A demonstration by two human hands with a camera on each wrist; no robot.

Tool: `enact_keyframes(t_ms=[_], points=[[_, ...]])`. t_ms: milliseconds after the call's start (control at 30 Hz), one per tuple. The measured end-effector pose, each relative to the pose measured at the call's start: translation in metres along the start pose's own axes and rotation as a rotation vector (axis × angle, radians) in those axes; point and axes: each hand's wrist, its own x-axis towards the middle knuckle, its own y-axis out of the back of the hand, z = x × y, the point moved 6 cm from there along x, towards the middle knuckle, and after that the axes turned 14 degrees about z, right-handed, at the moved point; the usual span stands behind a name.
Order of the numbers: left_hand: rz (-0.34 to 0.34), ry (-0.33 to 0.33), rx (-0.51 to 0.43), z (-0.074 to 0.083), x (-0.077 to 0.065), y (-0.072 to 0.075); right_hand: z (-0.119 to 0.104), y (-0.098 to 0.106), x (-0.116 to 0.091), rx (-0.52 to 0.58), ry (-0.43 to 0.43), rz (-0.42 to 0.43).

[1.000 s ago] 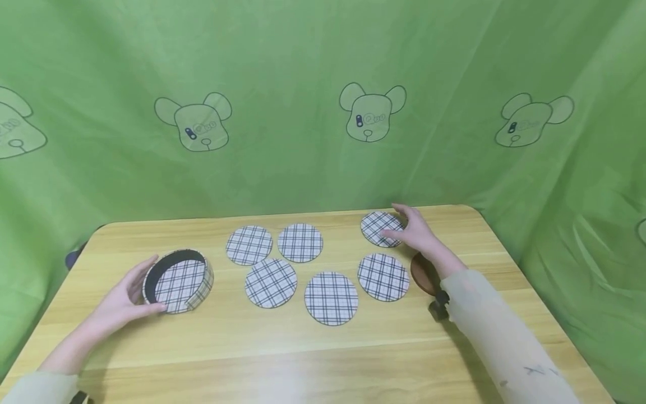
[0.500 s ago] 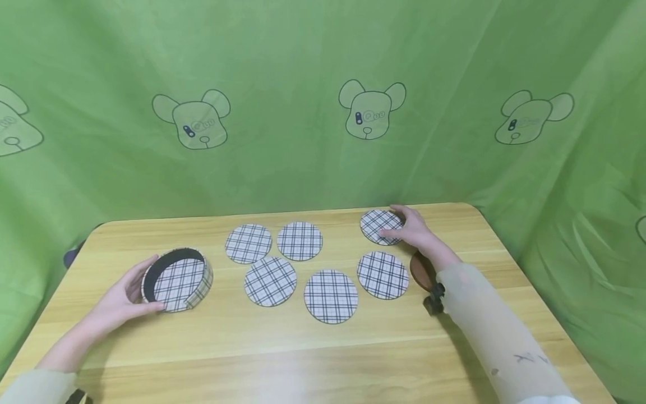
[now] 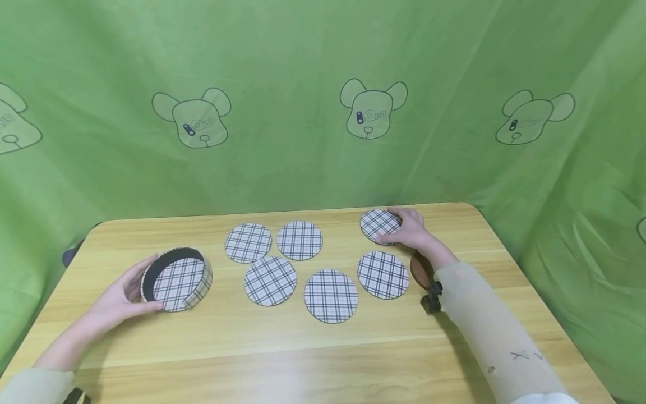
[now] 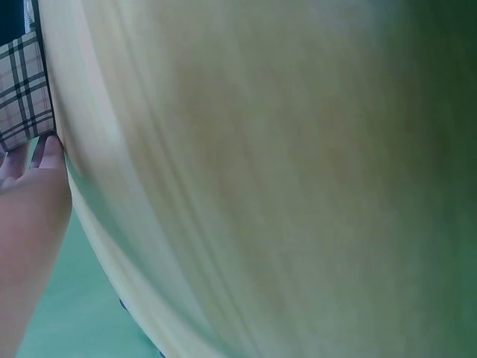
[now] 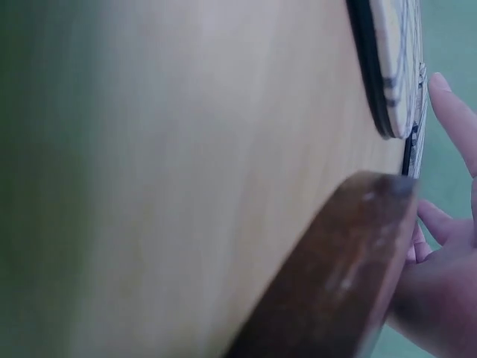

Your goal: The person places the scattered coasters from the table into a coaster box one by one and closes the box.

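Note:
Several round plaid coasters lie on the wooden table. At the back right, my right hand (image 3: 410,229) has its thumb and fingers around the right side of one coaster (image 3: 377,224), thumb at the near edge. In the right wrist view, its thumb (image 5: 451,104) is close to the plaid edge. At the left, my left hand (image 3: 113,300) grips a round plaid coaster holder (image 3: 201,289) with a dark inner wall and a gap in its side. The thumb is at its near rim; the other fingers are partly hidden behind its outer wall.
Two coasters, one (image 3: 248,243) and another (image 3: 300,240), lie at the back. In front are a coaster (image 3: 270,280), one near the middle (image 3: 330,295) and one farther right (image 3: 383,275). A brown disc (image 3: 420,270) is partly hidden by my right forearm. Green cloth (image 3: 287,112) surrounds the table.
My right thumb has slid from over the coaster's top towards its near edge, and the fingers have bent in closer. My left hand and the holder stay in place.

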Motion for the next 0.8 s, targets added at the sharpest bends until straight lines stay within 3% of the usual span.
enact_keyframes(t_ms=[233,567,800], points=[[-0.001,0.024,0.01,0.0036,-0.0011,-0.0005,0.0009,-0.0022,-0.0006,-0.034,0.009,-0.011],[0.021,0.024,-0.045,0.0053,-0.0024,-0.003,-0.0058,-0.002,-0.0052,-0.088,0.047,-0.016],[-0.019,0.06,-0.05,0.0004,-0.007,0.0002,-0.0089,-0.0022,-0.0063,-0.09,0.031,-0.015]])
